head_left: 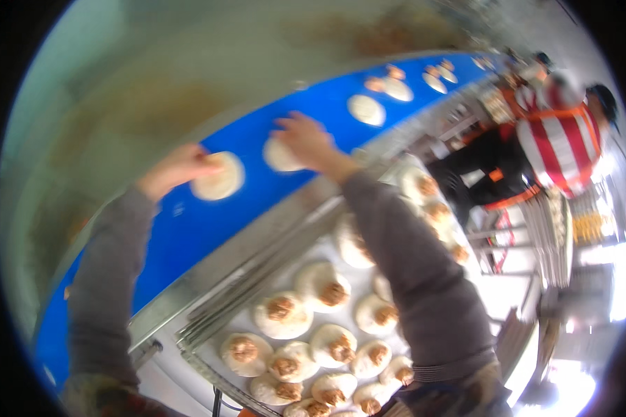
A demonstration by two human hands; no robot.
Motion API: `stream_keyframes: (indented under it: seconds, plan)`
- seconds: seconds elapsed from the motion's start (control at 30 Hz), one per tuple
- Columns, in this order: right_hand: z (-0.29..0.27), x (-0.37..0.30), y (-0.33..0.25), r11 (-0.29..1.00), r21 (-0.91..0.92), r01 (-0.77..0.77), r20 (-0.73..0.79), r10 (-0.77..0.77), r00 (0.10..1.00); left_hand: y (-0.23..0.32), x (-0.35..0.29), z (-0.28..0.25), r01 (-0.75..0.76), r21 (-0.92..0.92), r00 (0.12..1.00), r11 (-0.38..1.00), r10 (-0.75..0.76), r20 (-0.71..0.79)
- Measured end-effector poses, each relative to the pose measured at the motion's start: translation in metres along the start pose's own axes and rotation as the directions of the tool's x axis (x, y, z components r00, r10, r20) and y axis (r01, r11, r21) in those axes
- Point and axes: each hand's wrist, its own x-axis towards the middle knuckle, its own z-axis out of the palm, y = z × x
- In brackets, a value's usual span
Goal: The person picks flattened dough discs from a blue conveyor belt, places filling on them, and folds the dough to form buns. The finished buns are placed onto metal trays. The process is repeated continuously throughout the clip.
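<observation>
Over a blue conveyor belt (188, 233), both my arms reach forward in grey sleeves. My left hand (176, 169) is closed, fingers and thumb at the upper left edge of a flat, pale dough round (219, 182). To its right, my right hand (307, 142) curls its fingers around the far edge of a second dough round (278, 156), covering part of it. Blur softens the fingertips. Below the belt, a metal tray (209, 340) carries several dough rounds (283, 316), most showing a clump of brown filling (280, 307); my right forearm hides part of it.
Another dough round (366, 110) lies farther along the belt, beyond it several more with brown filling (374, 84). A metal rail (250, 260) runs between belt and tray. At the right stands a person in a red-and-white striped top (560, 149), near metal racks (553, 229).
</observation>
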Motion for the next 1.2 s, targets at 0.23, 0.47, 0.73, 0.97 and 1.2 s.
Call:
stream_keyframes:
  seconds: [0.23,0.47,0.73,0.97,1.2]
  plan:
    - [-0.012,0.012,-0.078,0.768,0.217,-0.602,0.451,0.468,0.76,-0.022,-0.073,0.004,-0.106,0.14,0.971,0.984,0.133,-0.197]
    - [-0.024,-0.028,-0.152,0.822,0.474,-0.315,0.146,0.279,0.949,-0.031,-0.147,0.0,0.025,-0.287,0.931,0.958,-0.127,-0.341]
    - [-0.205,-0.251,-0.021,0.138,0.965,-0.223,0.127,0.501,0.856,0.103,-0.195,0.057,-0.236,-0.447,0.971,0.863,0.196,-0.135]
    - [-0.219,-0.448,0.114,-0.44,0.866,-0.239,0.499,0.797,0.341,0.255,-0.106,0.281,0.098,-0.815,0.865,0.571,0.356,0.353]
    - [-0.182,-0.473,0.129,0.607,0.249,-0.754,-0.22,0.794,0.567,0.25,-0.076,0.394,-0.678,0.492,0.724,0.546,0.614,0.315]
